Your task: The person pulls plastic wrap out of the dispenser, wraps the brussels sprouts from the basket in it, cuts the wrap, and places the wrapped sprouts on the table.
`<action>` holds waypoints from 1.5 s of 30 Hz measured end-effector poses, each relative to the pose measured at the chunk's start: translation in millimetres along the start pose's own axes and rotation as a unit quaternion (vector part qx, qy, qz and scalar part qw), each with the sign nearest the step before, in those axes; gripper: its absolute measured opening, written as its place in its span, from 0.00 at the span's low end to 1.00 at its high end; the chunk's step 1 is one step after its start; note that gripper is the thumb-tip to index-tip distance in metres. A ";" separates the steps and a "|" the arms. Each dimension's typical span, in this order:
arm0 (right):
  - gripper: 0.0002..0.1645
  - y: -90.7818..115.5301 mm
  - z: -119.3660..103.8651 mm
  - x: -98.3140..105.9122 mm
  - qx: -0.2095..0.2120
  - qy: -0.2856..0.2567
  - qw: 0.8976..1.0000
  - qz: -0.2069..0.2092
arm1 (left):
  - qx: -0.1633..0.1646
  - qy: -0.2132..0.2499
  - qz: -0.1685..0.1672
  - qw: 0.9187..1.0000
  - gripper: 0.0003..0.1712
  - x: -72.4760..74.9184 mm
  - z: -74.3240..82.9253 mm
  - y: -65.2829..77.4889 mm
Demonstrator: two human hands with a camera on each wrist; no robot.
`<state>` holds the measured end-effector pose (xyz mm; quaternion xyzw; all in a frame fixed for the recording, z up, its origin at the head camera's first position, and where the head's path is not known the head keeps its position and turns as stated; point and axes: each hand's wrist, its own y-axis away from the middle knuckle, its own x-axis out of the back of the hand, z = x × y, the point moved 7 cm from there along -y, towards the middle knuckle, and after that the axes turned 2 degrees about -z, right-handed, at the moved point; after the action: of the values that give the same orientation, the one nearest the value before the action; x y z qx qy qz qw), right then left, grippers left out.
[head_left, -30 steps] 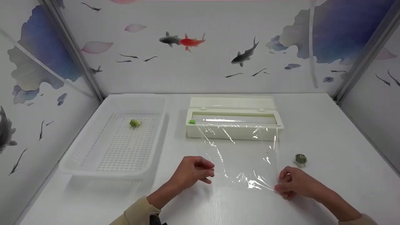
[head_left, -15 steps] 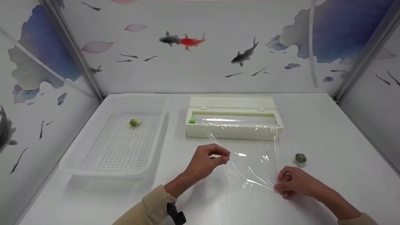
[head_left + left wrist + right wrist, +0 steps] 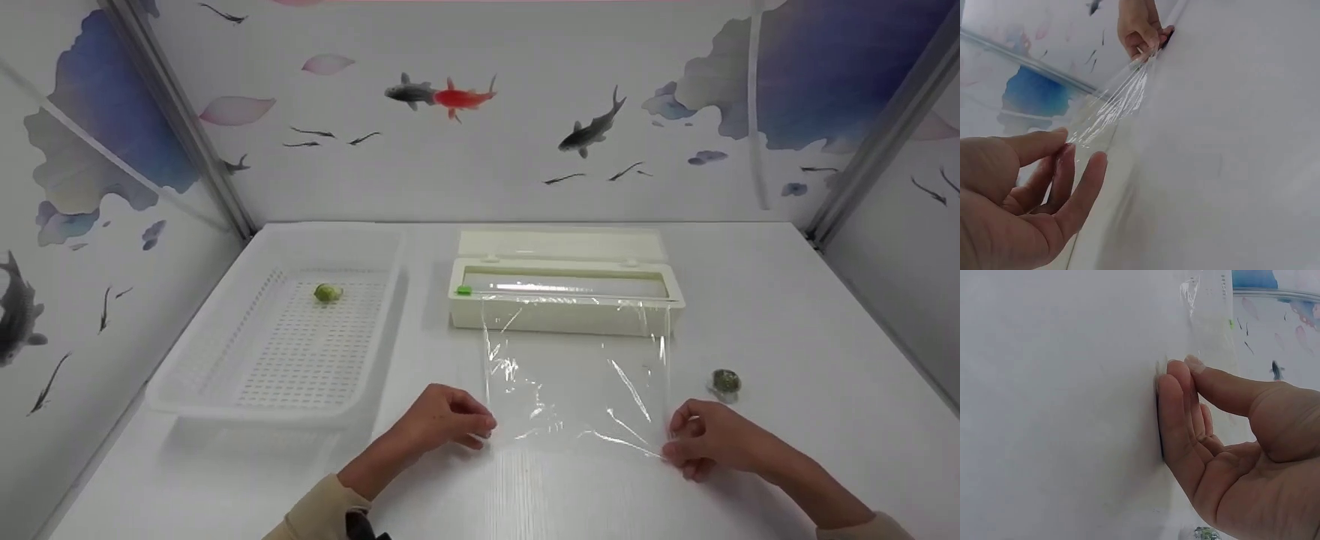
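A sheet of clear plastic wrap (image 3: pixel 577 382) stretches toward me from a pale cling film dispenser box (image 3: pixel 562 318), whose lid (image 3: pixel 562 244) stands raised at the back. My left hand (image 3: pixel 446 418) pinches the sheet's near left corner between thumb and index finger; the left wrist view shows the wrap (image 3: pixel 1117 107) drawn into creases from those fingertips. At the near right corner my right hand (image 3: pixel 712 439) pinches the film, low over the table. Just beyond the right hand lies a green ball-shaped vegetable (image 3: pixel 725 381) wrapped in film.
A white perforated basket (image 3: pixel 367 360) stands on the left, with one small green vegetable (image 3: pixel 327 293) in it. A green slider (image 3: pixel 464 290) sits at the left end of the box's cutting edge. Printed panels (image 3: pixel 510 172) enclose the table's back and sides.
My left hand moved right and inward over the film, then back left and toward me, spreading the sheet's left edge straight. My right hand kept its corner in place.
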<state>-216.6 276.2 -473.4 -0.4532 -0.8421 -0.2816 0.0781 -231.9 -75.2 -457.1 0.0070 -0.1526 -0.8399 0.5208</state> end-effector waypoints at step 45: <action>0.15 7.0 4.9 0.1 -0.005 0.001 1.000 0.012 | 0.101 -0.013 -0.029 0.994 0.12 37.6 -35.6 13.5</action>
<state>-210.3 281.9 -474.6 -0.4635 -0.8350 -0.2857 0.0798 -231.3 -122.6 -481.9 0.0531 -0.2434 -0.8351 0.4904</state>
